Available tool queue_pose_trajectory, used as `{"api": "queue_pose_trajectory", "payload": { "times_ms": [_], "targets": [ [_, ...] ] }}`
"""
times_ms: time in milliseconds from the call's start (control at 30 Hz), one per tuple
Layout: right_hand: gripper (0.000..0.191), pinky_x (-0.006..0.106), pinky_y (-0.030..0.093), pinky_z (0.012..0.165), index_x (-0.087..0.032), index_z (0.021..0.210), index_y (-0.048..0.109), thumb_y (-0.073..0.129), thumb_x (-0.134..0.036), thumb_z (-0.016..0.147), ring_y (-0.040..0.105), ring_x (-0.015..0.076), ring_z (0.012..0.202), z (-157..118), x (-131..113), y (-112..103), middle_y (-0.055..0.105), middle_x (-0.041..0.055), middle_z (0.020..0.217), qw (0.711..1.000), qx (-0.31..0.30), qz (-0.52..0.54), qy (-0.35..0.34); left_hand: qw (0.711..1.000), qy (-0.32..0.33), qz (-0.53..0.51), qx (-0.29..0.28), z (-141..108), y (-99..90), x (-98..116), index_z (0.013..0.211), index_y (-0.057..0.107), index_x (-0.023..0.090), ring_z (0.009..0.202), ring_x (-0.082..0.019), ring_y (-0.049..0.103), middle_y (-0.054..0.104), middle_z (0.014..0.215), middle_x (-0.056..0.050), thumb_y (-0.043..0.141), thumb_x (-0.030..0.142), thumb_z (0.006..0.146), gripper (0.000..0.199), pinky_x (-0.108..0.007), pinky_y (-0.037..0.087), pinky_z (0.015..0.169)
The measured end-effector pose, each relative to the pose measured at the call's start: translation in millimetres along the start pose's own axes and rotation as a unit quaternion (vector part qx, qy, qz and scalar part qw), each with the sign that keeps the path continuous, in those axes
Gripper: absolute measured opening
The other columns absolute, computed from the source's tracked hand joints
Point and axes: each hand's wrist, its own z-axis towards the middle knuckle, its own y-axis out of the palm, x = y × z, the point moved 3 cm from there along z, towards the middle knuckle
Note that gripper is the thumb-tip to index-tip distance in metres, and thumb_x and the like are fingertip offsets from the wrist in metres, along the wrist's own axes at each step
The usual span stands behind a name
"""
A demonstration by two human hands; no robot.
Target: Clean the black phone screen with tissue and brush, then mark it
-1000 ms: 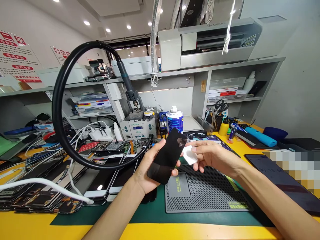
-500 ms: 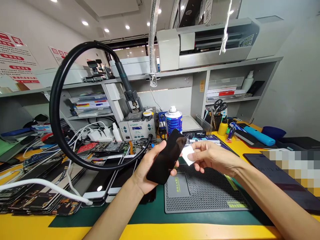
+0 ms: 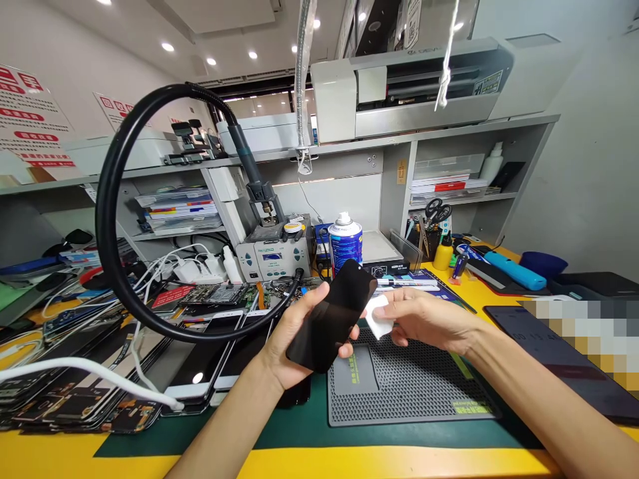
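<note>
A black smartphone [image 3: 329, 319] with a dark, glossy screen lies tilted in my left hand [image 3: 289, 332], thumb along one long edge and fingertips showing at the other. Between the thumb and fingers of my right hand [image 3: 414, 314] is a small white wipe [image 3: 379, 318], held close beside the phone's right edge. Whether the wipe touches the phone I cannot tell. Both hands are above a grey perforated work mat [image 3: 414, 392], which rests on a dark green mat [image 3: 299, 429].
Several phones and screens [image 3: 200, 366] are stacked on the left. A black hose [image 3: 102, 219] loops above them from the hot-air station [image 3: 274, 256]. Behind the hands stands a blue spray can [image 3: 345, 243]. A dark phone [image 3: 539, 346] lies at the right.
The phone has turned slightly in my left hand, its top edge moving a little right. In my right hand the wipe now hangs lower and shows more of its surface.
</note>
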Motion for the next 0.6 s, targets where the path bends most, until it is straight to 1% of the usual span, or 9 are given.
{"api": "queue_pose_trajectory", "payload": {
  "times_ms": [67,167,267,400,500,600],
  "targets": [
    [0.028,0.019,0.041,0.052,-0.012,0.094,0.073,0.072,-0.036,0.080,0.059,0.0143,0.074,0.6,1.2,-0.4,0.070,0.0095,0.089,1.000,-0.011,0.007,0.005,1.000,-0.008,-0.007,0.006,0.2,-0.1,0.0,0.108,0.068,0.004,0.074,-0.019,0.058,0.065,0.095,-0.015,0.052,0.048,0.091,0.050,-0.028,0.044,0.057],
    [0.029,0.020,0.043,0.053,-0.012,0.093,0.072,0.075,-0.037,0.079,0.057,0.0119,0.064,0.4,2.6,-1.8,0.069,0.0065,0.079,1.000,-0.017,0.001,0.005,0.999,-0.013,-0.016,0.028,-0.3,0.5,0.5,0.106,0.068,0.005,0.072,-0.018,0.059,0.065,0.095,-0.013,0.054,0.047,0.091,0.046,-0.028,0.044,0.056],
    [0.031,0.022,0.044,0.051,-0.011,0.090,0.072,0.075,-0.039,0.079,0.056,0.0111,0.053,-0.7,3.3,-3.2,0.070,0.0065,0.068,1.000,-0.011,-0.018,0.005,0.999,-0.013,-0.015,0.048,-1.0,1.0,1.6,0.108,0.068,0.006,0.069,-0.017,0.059,0.066,0.092,-0.014,0.055,0.046,0.091,0.046,-0.027,0.044,0.055],
    [0.025,0.022,0.046,0.052,-0.013,0.086,0.071,0.073,-0.037,0.081,0.061,0.0124,0.054,-2.9,1.0,-5.1,0.071,0.0068,0.067,1.000,0.007,-0.021,0.000,0.999,-0.008,-0.016,0.051,-0.4,0.4,3.3,0.117,0.065,0.006,0.068,-0.017,0.059,0.067,0.092,-0.015,0.055,0.046,0.091,0.048,-0.027,0.044,0.055],
    [0.020,0.022,0.048,0.053,-0.014,0.094,0.072,0.071,-0.030,0.083,0.064,0.0132,0.058,-5.3,-3.4,-4.6,0.072,0.0070,0.070,1.000,0.007,-0.013,-0.013,0.999,0.004,-0.017,0.044,0.5,-0.6,4.7,0.120,0.063,0.007,0.071,-0.017,0.059,0.066,0.098,-0.014,0.054,0.046,0.091,0.050,-0.026,0.044,0.056],
    [0.022,0.021,0.048,0.054,-0.013,0.103,0.073,0.068,-0.024,0.084,0.065,0.0131,0.059,-7.0,-6.6,-3.3,0.073,0.0067,0.069,1.000,0.007,-0.016,-0.025,0.999,0.015,-0.010,0.043,1.2,-1.4,5.9,0.125,0.062,0.008,0.075,-0.018,0.059,0.066,0.103,-0.015,0.053,0.047,0.092,0.051,-0.026,0.045,0.058]
  ]
}}
